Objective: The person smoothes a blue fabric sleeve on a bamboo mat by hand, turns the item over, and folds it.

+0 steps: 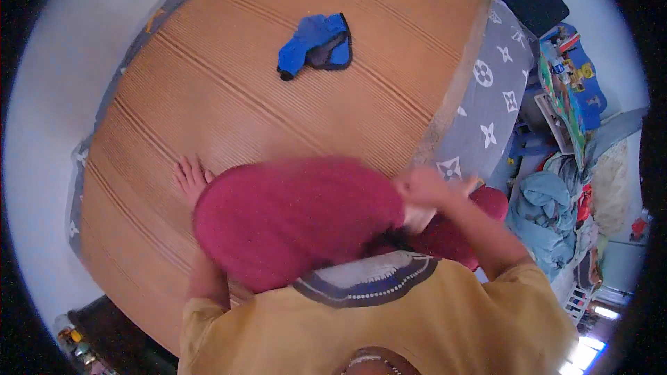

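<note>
My left hand (191, 177) rests on the brown slatted mat (229, 97) beside my bent knee, its fingers spread and nothing in them. Blurred by motion, my right hand (422, 186) is at the lower leg of my dark red trousers (299, 215), close to my foot; its fingers are too smeared to read. Farther off, a small crumpled blue cloth garment with black edging (316, 45) lies on the mat, apart from both hands.
Grey patterned bedding (497, 69) borders the mat on the right. Beyond it are a blue rack with colourful items (573, 83) and a heap of bluish clothes (545, 215). A white wall (52, 118) stands at the left.
</note>
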Demonstrator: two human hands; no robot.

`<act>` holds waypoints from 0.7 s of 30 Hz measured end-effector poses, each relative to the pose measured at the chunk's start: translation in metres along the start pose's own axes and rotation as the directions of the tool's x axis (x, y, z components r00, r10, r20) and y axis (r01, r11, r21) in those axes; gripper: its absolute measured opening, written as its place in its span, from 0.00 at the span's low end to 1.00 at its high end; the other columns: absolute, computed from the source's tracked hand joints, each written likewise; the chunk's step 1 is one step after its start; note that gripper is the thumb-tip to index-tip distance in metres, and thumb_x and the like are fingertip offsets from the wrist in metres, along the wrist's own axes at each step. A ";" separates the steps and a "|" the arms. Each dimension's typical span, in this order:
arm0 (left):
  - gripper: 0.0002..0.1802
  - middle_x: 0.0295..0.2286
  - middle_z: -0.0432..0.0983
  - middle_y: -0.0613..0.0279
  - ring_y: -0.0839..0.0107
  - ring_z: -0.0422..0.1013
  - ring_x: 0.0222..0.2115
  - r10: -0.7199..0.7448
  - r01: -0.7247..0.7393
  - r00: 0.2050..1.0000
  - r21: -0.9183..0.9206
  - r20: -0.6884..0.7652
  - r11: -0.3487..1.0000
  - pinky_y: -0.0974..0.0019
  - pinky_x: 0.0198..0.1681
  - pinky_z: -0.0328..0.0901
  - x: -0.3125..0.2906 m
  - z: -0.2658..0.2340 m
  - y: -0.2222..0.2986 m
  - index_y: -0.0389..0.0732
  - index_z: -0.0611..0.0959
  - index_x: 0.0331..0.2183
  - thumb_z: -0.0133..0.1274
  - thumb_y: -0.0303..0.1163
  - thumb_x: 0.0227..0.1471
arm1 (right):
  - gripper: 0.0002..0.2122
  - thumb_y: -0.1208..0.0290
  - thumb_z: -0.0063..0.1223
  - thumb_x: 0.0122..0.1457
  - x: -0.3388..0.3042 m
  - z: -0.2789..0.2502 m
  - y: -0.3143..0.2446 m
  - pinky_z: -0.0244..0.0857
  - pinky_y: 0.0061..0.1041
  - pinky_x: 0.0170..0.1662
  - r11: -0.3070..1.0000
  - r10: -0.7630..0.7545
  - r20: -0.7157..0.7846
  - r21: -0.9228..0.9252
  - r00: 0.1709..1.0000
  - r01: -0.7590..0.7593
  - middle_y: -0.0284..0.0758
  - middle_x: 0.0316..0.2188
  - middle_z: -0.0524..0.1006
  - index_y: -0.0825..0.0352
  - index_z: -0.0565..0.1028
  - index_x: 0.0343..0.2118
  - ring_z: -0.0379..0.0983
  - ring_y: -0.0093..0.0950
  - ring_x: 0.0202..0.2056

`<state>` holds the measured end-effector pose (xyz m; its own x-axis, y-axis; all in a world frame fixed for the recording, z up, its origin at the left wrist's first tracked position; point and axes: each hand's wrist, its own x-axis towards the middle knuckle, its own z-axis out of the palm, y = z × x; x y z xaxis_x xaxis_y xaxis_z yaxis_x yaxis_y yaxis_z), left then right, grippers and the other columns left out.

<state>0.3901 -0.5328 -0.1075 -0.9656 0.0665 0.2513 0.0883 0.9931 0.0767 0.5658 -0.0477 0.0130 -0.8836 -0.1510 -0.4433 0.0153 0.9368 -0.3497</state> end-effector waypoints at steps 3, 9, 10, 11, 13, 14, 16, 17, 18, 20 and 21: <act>0.32 0.63 0.55 0.49 0.48 0.47 0.65 0.010 -0.013 0.999 -0.072 -0.042 0.997 0.45 0.67 0.39 0.006 -0.014 0.010 0.44 0.65 0.62 0.47 0.37 0.57 | 0.14 0.55 0.48 0.56 -0.018 0.039 -0.025 0.68 0.44 0.33 0.997 -0.074 0.007 0.018 0.997 0.074 0.43 0.27 0.79 0.60 0.79 0.30 0.75 0.46 0.29; 0.34 0.62 0.54 0.42 0.45 0.49 0.64 0.155 -0.164 0.985 -0.129 -0.077 0.978 0.45 0.67 0.39 0.016 -0.019 0.029 0.38 0.60 0.63 0.46 0.40 0.58 | 0.16 0.56 0.44 0.59 0.040 0.020 -0.029 0.68 0.47 0.34 0.970 -0.103 0.322 -0.176 0.941 0.166 0.46 0.26 0.78 0.63 0.79 0.30 0.76 0.47 0.30; 0.36 0.62 0.53 0.43 0.47 0.47 0.64 0.177 -0.183 0.982 -0.114 -0.064 0.977 0.45 0.67 0.38 0.023 -0.027 0.033 0.36 0.57 0.63 0.43 0.44 0.61 | 0.17 0.55 0.43 0.60 0.050 0.014 -0.028 0.69 0.47 0.35 0.991 -0.085 0.200 -0.089 0.976 0.104 0.47 0.28 0.78 0.64 0.79 0.32 0.77 0.48 0.31; 0.36 0.62 0.53 0.43 0.47 0.47 0.64 0.177 -0.183 0.982 -0.108 -0.067 0.977 0.45 0.67 0.38 0.034 -0.031 0.042 0.36 0.57 0.63 0.43 0.44 0.61 | 0.18 0.55 0.42 0.61 0.069 0.004 -0.028 0.69 0.48 0.36 0.999 -0.051 0.080 0.008 0.996 0.050 0.48 0.30 0.79 0.64 0.79 0.34 0.77 0.48 0.33; 0.37 0.64 0.50 0.45 0.50 0.45 0.66 0.039 -0.039 0.991 -0.002 0.124 0.999 0.46 0.68 0.37 0.060 -0.036 0.059 0.35 0.56 0.64 0.40 0.48 0.62 | 0.18 0.56 0.40 0.64 0.120 -0.043 -0.054 0.69 0.45 0.43 0.998 -0.042 -0.323 -0.059 0.945 0.024 0.47 0.42 0.77 0.64 0.74 0.47 0.74 0.47 0.42; 0.37 0.64 0.50 0.45 0.50 0.45 0.66 0.060 -0.060 0.991 -0.003 0.121 0.998 0.46 0.68 0.37 0.076 -0.033 0.065 0.35 0.56 0.64 0.40 0.48 0.62 | 0.19 0.58 0.44 0.63 0.164 -0.043 -0.047 0.68 0.43 0.47 0.995 -0.009 -0.488 0.083 0.873 0.057 0.45 0.47 0.75 0.62 0.71 0.52 0.73 0.45 0.45; 0.40 0.65 0.47 0.47 0.52 0.42 0.67 0.265 -0.270 0.954 0.018 0.140 0.963 0.47 0.68 0.36 0.097 -0.016 0.056 0.35 0.54 0.64 0.39 0.52 0.62 | 0.26 0.55 0.54 0.57 0.234 -0.112 -0.089 0.60 0.41 0.58 0.929 -0.315 -0.698 -0.090 0.643 0.358 0.43 0.55 0.71 0.64 0.69 0.56 0.67 0.41 0.56; 0.40 0.65 0.47 0.47 0.52 0.42 0.67 0.292 -0.296 0.945 0.010 0.148 0.955 0.47 0.68 0.36 0.114 -0.013 0.068 0.35 0.54 0.64 0.39 0.52 0.62 | 0.28 0.52 0.51 0.59 0.273 -0.120 -0.088 0.53 0.43 0.62 0.962 -0.267 -0.743 -0.171 0.613 0.211 0.42 0.58 0.67 0.65 0.67 0.58 0.61 0.40 0.60; 0.40 0.65 0.46 0.48 0.53 0.41 0.67 0.282 -0.277 0.945 -0.055 0.165 0.959 0.47 0.68 0.36 0.127 -0.006 0.077 0.35 0.54 0.65 0.38 0.53 0.62 | 0.30 0.50 0.48 0.60 0.302 -0.118 -0.089 0.46 0.46 0.66 0.968 -0.230 -0.779 -0.242 0.583 0.059 0.42 0.61 0.64 0.66 0.65 0.60 0.55 0.40 0.64; 0.41 0.66 0.45 0.49 0.54 0.40 0.67 0.255 -0.238 0.950 -0.115 0.180 0.965 0.47 0.68 0.36 0.157 0.009 0.089 0.36 0.53 0.65 0.38 0.54 0.62 | 0.33 0.47 0.46 0.60 0.334 -0.114 -0.095 0.38 0.46 0.67 0.983 -0.088 -0.661 -0.179 0.746 -0.043 0.41 0.65 0.58 0.66 0.61 0.62 0.48 0.37 0.67; 0.41 0.66 0.45 0.49 0.55 0.40 0.67 0.192 -0.169 0.974 -0.175 0.124 0.970 0.47 0.68 0.35 0.175 0.023 0.096 0.36 0.53 0.65 0.39 0.54 0.61 | 0.36 0.44 0.43 0.60 0.348 -0.109 -0.095 0.31 0.47 0.69 0.978 0.063 -0.508 -0.140 0.859 -0.155 0.40 0.68 0.52 0.67 0.58 0.65 0.42 0.35 0.69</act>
<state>0.2237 -0.4235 -0.0778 -0.9534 0.2673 0.1402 0.2918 0.9351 0.2010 0.2056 -0.1546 -0.0178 -0.9958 0.0900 0.0159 0.0863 0.9836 -0.1582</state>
